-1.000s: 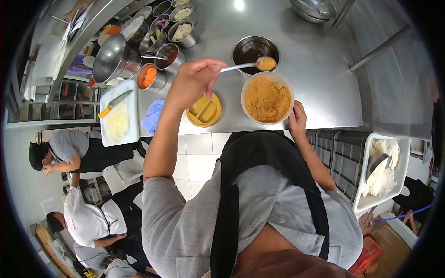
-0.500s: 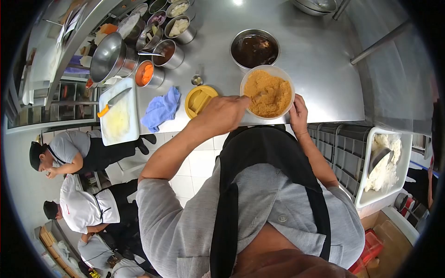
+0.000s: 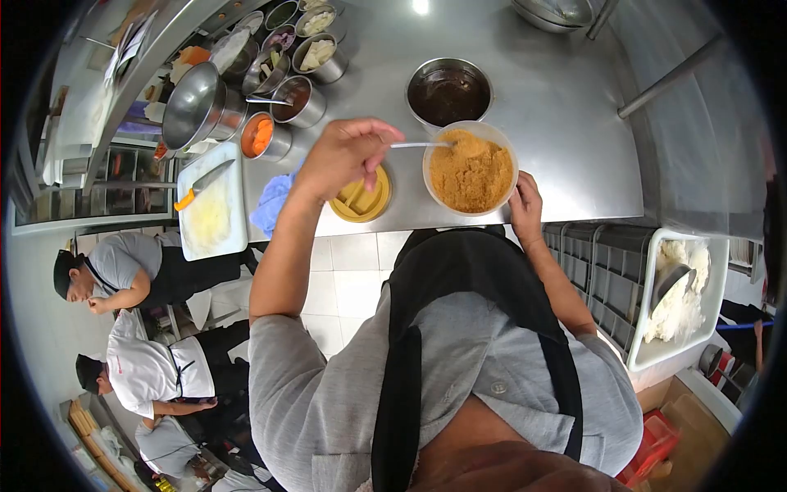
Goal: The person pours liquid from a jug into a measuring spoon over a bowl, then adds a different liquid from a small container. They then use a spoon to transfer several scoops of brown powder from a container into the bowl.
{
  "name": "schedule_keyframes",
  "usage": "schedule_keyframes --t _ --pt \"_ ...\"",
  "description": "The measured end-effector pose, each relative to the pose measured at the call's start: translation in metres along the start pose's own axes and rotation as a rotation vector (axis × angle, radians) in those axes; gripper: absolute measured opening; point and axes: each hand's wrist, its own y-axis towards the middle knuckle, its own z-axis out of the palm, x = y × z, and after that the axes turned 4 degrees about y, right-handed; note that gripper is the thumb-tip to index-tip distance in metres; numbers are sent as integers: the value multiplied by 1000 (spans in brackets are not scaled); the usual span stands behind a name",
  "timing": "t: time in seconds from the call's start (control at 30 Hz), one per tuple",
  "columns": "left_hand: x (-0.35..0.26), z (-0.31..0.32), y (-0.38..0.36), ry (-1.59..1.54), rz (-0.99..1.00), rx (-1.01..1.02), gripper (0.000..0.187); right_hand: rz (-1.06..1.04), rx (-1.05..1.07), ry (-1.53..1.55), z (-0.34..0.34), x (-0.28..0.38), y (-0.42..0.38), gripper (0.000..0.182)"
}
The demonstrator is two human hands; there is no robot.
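My left hand [image 3: 348,160] pinches the end of a thin metal handle, apparently a spoon [image 3: 418,145]; its far end is hidden in orange-brown crumbly powder [image 3: 469,176]. That powder fills much of a round translucent plastic tub [image 3: 428,182] near the table's front edge. My right hand [image 3: 526,201] grips the tub's right side. Just beyond the tub, a round metal container [image 3: 411,105] holds a dark, wet-looking content [image 3: 449,92]. Under and beside my left hand lie a yellow lid [image 3: 361,203] and a blue cloth [image 3: 275,205], both partly covered by the hand and forearm.
Several metal containers of ingredients [image 3: 318,57] and a large steel bowl [image 3: 190,105] stand at the left. A knife [image 3: 209,179] rests on a white cutting board [image 3: 215,221]. At the right, a white bin [image 3: 713,303] holds pale dough-like material. Co-workers [image 3: 131,266] stand at the left.
My left hand has moved up and left, away from the tub, exposing the spoon's handle. Light bits on the dark content have mostly gone. My right hand stays on the tub.
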Motion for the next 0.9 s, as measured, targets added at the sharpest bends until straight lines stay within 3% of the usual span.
schedule_keyframes --t 0.17,0.27,0.37,0.47,0.57,0.77,0.87,0.9 --pt "-28 -17 7 43 82 -104 20 -5 -2 -21 1 2 1 27" --pt "-3 -1 29 1041 932 -406 21 -13 -1 -22 1 5 1 27" --pt "-8 7 11 953 723 -440 20 -43 3 -35 1 3 4 28" --pt "-9 13 -17 913 543 -267 21 -23 -6 -32 -1 1 -1 28" --pt "18 27 -14 1025 712 -18 24 -28 -9 -25 2 0 1 28" --pt "55 50 3 1052 528 146 22 -37 -5 -33 2 -3 1 28" --pt "57 41 2 704 550 70 21 -39 -4 -26 2 -1 1 28" --pt "52 37 2 571 329 105 21 -35 -6 -23 3 -1 1 28"
